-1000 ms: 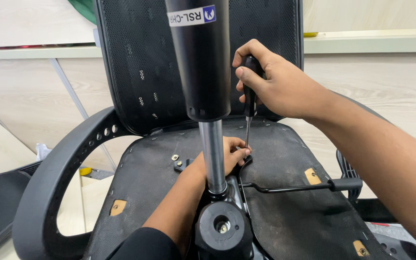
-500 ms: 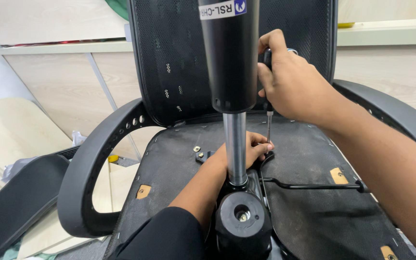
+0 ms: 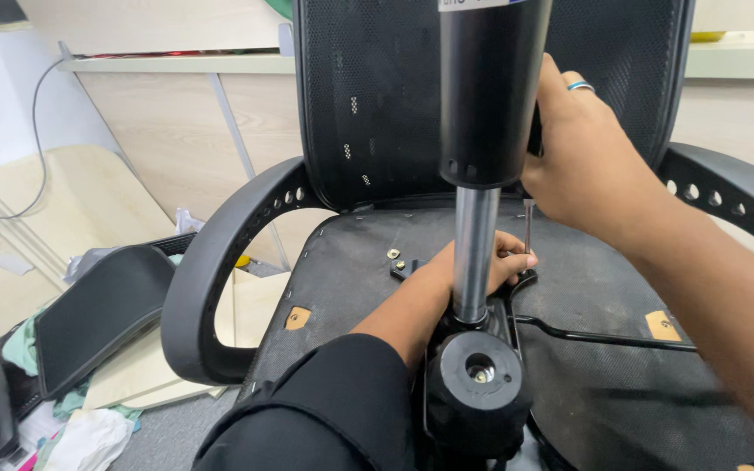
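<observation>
1. The gas cylinder (image 3: pixel 490 96) stood in front of the view and hid much of the right hand (image 3: pixel 591 161); its top was cut off by the frame's edge; the screwdriver (image 3: pixel 528 225) showed only as a thin shaft below that hand, its handle hidden within a closed grip.
2. The left hand (image 3: pixel 473 270) lay partly behind the cylinder's bright rod; its fingers were pinched at the shaft's tip, but what they pinched was too small to make out.
3. The chair (image 3: pixel 368 262) lay upturned, the black underside of its seat facing up, with mesh back behind and a curved armrest (image 3: pixel 211 288) on each side; the screwdriver stood upright on the seat base beside a black bracket.
4. Small screws (image 3: pixel 399 259) lay on the seat just left of the left hand; a black pad (image 3: pixel 102 310) and cloths lay on the floor.
</observation>
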